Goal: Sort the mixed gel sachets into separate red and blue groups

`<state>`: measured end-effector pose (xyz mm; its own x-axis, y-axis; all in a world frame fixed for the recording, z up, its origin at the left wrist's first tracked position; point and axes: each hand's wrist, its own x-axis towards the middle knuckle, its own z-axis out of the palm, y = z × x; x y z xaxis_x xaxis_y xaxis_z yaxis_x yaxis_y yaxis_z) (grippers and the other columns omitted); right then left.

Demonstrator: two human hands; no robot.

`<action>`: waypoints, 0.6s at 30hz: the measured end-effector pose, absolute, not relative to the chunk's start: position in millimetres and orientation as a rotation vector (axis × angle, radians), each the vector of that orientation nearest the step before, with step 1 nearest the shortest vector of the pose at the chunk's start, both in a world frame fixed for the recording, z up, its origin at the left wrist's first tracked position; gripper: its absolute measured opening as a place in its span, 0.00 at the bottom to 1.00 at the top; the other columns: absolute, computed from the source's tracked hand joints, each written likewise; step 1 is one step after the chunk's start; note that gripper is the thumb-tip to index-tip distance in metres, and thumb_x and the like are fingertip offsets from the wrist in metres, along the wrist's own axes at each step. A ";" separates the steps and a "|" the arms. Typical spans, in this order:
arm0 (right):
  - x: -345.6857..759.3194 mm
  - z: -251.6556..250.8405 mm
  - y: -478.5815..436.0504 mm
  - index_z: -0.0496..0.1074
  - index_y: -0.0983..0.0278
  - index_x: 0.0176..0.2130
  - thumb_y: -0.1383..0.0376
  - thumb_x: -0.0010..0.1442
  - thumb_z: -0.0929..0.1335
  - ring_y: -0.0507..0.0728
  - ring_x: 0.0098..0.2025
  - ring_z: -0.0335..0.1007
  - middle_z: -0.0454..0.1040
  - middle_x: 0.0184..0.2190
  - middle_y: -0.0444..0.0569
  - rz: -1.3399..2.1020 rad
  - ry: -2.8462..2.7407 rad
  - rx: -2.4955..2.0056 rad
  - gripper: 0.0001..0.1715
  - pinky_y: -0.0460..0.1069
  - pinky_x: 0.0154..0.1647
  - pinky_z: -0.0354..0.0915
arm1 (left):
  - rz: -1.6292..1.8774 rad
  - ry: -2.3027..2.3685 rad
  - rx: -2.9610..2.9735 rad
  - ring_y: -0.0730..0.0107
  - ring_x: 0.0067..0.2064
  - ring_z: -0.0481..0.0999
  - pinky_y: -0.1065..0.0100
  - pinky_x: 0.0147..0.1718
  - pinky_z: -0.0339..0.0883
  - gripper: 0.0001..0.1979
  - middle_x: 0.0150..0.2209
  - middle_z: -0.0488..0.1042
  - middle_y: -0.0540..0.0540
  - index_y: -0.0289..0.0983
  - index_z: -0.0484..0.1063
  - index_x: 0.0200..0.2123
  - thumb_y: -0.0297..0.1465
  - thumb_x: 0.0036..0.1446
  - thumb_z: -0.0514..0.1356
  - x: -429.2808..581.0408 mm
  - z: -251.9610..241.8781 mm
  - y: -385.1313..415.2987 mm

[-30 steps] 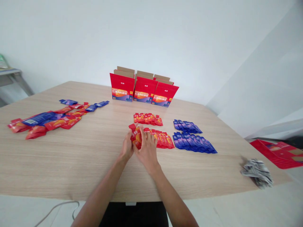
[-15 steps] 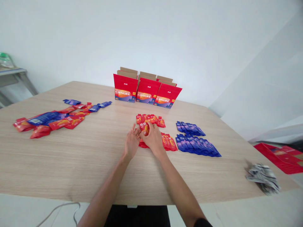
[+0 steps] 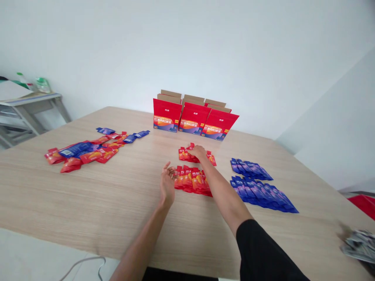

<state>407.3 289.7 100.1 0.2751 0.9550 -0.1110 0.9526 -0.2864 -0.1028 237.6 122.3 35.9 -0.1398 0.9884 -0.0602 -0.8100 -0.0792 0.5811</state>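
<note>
Two rows of red drink pouches lie overlapping in the middle of the table. My right hand (image 3: 199,152) reaches over the back red row (image 3: 184,153), its bent fingers closed on a red pouch there; the fingertips are partly hidden. To the left of the front red row (image 3: 187,178), my left hand (image 3: 168,184) is held with its fingers apart and holds nothing, its fingertips close to the row's end pouch. One pouch (image 3: 197,179) lies on top of the front row. My right forearm covers part of that row's right end.
Three open red boxes (image 3: 193,123) stand at the back by the wall. Blue pouches lie in a back row (image 3: 250,168) and a front row (image 3: 262,193) on the right. A mixed pile of red and blue pouches (image 3: 84,152) lies left. Crumpled striped cloth (image 3: 359,245) sits far right.
The red pouch held in my right hand now lies on the front row. My right hand has moved to the back row; my left hand stays by the front row. The view has shifted.
</note>
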 end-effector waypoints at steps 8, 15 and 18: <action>393.7 93.2 305.3 0.80 0.63 0.57 0.56 0.57 0.76 0.71 0.61 0.76 0.80 0.56 0.63 0.289 -1.856 -2.633 0.30 0.60 0.58 0.72 | 1.649 0.578 0.429 0.69 0.35 0.72 0.68 0.34 0.65 0.20 0.37 0.74 0.47 0.40 0.74 0.49 0.41 0.55 0.65 237.0 34.8 124.1; 384.9 100.3 295.7 0.78 0.62 0.61 0.54 0.58 0.76 0.75 0.63 0.72 0.77 0.58 0.67 0.224 -1.849 -2.638 0.34 0.68 0.63 0.66 | 1.646 0.567 0.470 0.68 0.35 0.71 0.68 0.33 0.65 0.18 0.36 0.72 0.47 0.40 0.74 0.46 0.43 0.56 0.64 236.5 34.1 124.6; 384.8 108.4 286.6 0.77 0.63 0.62 0.54 0.59 0.75 0.74 0.64 0.71 0.76 0.59 0.67 0.204 -1.843 -2.611 0.34 0.67 0.64 0.65 | 1.642 0.569 0.494 0.69 0.33 0.70 0.69 0.31 0.64 0.19 0.35 0.71 0.48 0.40 0.74 0.45 0.44 0.54 0.65 235.5 35.3 124.2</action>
<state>384.8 286.6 108.4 0.3300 0.9337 -0.1388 0.9415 -0.3362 -0.0233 235.5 124.2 35.3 -0.1416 0.9899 0.0004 -0.7773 -0.1114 0.6192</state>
